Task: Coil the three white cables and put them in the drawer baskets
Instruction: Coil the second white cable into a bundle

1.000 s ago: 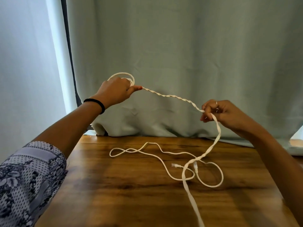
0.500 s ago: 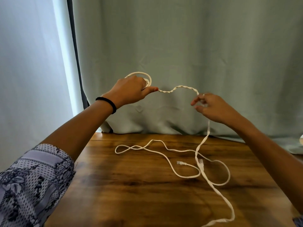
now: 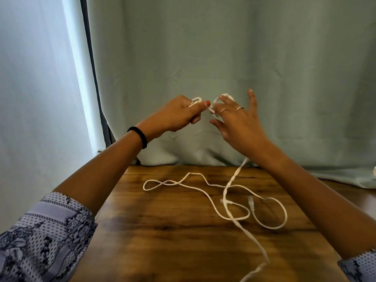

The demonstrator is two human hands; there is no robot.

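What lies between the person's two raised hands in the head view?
A short bunched stretch of the flat white cable bridges the small gap between the left hand and the right hand; the head view shows it.

A dark-grained wooden table (image 3: pixel 162 241) carries a thin white cable (image 3: pixel 270 226) sprawled in loose loops from near its far edge to mid-table, crossed by a flat white cable (image 3: pixel 247 234) trailing toward the near edge.
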